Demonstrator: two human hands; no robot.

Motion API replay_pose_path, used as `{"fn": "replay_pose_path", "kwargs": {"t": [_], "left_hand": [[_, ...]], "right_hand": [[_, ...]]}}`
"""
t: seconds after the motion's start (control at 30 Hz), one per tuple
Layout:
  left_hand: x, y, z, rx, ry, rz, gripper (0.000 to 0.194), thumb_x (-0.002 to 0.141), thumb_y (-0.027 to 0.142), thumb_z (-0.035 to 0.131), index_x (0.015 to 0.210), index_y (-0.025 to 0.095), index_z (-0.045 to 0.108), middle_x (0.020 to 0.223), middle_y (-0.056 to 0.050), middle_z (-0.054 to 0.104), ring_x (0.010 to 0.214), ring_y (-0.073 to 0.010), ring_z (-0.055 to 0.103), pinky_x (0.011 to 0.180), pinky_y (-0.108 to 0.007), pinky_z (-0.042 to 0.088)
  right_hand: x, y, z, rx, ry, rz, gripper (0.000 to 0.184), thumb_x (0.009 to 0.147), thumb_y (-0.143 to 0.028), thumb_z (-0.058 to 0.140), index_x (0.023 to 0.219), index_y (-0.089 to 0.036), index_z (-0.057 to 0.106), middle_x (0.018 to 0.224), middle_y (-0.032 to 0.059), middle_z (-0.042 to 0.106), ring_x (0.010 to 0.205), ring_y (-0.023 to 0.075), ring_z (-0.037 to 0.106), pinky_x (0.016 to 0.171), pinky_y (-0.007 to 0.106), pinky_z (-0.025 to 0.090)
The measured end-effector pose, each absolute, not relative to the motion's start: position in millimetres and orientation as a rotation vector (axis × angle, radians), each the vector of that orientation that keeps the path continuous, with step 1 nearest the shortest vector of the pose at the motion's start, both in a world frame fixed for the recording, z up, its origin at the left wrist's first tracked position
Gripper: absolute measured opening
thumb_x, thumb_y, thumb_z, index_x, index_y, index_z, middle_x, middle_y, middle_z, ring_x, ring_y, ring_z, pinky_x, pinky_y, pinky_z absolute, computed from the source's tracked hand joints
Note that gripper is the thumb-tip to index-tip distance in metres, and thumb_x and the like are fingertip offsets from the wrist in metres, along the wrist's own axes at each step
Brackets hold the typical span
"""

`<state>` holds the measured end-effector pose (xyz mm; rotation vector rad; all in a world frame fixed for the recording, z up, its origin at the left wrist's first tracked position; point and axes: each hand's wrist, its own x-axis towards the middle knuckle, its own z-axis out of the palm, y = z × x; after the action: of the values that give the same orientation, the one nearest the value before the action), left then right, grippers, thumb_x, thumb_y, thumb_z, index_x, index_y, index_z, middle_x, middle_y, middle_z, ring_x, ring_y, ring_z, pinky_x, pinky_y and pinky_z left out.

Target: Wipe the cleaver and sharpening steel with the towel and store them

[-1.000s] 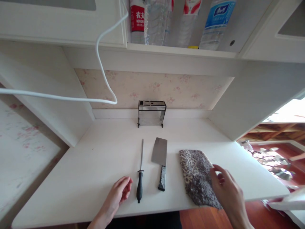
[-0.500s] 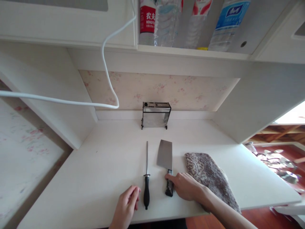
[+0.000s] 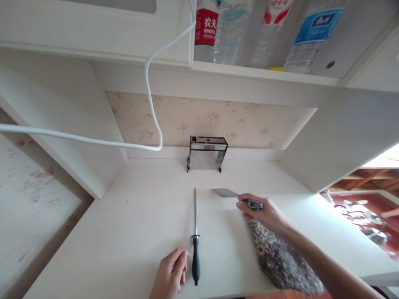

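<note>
My right hand [image 3: 266, 214] is closed round the dark handle of a cleaver [image 3: 225, 193]. It is raised off the counter, its blade pointing left and foreshortened. Left of it a sharpening steel [image 3: 195, 257] lies on the white surface, black handle towards me and thin rod pointing away. Close beside that handle, on its left, my left hand [image 3: 173, 270] rests with curled fingers and nothing visible in them. A brown-and-grey fuzzy cloth [image 3: 283, 265] lies below my right hand and forearm, partly covered by them.
A metal-and-black knife stand [image 3: 207, 158] stands against the back of the white counter [image 3: 149, 216]. Plastic bottles [image 3: 232, 31] fill a shelf overhead. A white cable [image 3: 149, 83] hangs across the left. Side panels enclose the counter.
My right hand has lifted the cleaver off the counter, moved it right and away, and turned its blade leftwards. The left hand stays beside the steel. The view has shifted slightly.
</note>
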<state>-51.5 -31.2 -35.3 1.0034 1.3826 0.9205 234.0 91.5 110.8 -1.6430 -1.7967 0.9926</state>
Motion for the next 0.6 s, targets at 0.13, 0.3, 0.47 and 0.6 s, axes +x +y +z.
{"fn": "replay_pose_path", "kwargs": {"t": [0.13, 0.3, 0.47, 0.6], "left_hand": [[-51, -31, -33, 1.067, 1.372, 0.88, 0.05, 0.081, 0.066, 0.047, 0.078, 0.018, 0.061, 0.057, 0.001, 0.046, 0.043, -0.0085, 0.04, 0.035, -0.017, 0.027], [-50, -32, -33, 1.061, 1.38, 0.937, 0.05, 0.083, 0.065, 0.045, 0.078, 0.018, 0.06, 0.059, 0.002, 0.046, 0.041, -0.0073, 0.038, 0.034, -0.017, 0.025], [-52, -31, -30, 1.05, 1.339, 0.92, 0.048, 0.084, 0.063, 0.045, 0.079, 0.017, 0.059, 0.059, 0.002, 0.046, 0.042, -0.0066, 0.038, 0.035, -0.017, 0.026], [-54, -31, -32, 1.047, 1.319, 0.927, 0.047, 0.085, 0.061, 0.045, 0.08, 0.016, 0.058, 0.059, 0.003, 0.045, 0.042, -0.0062, 0.039, 0.035, -0.016, 0.026]], "right_hand": [[241, 118, 144, -1.585, -1.477, 1.134, 0.041, 0.072, -0.05, 0.072, 0.093, -0.015, 0.068, 0.075, 0.0078, 0.072, 0.065, 0.0213, 0.07, 0.061, 0.033, 0.058], [242, 148, 198, -1.393, -1.516, 0.975, 0.038, 0.068, -0.042, 0.078, 0.091, -0.013, 0.068, 0.074, 0.0082, 0.072, 0.065, 0.022, 0.07, 0.061, 0.037, 0.06], [231, 186, 245, -1.281, -1.524, 0.796, 0.038, 0.073, -0.037, 0.075, 0.097, -0.009, 0.065, 0.071, 0.0081, 0.071, 0.063, 0.0195, 0.07, 0.062, 0.036, 0.058], [219, 219, 263, -1.221, -1.521, 0.808, 0.031, 0.071, -0.032, 0.078, 0.093, -0.014, 0.064, 0.071, 0.0057, 0.071, 0.07, 0.0207, 0.071, 0.062, 0.032, 0.06]]}}
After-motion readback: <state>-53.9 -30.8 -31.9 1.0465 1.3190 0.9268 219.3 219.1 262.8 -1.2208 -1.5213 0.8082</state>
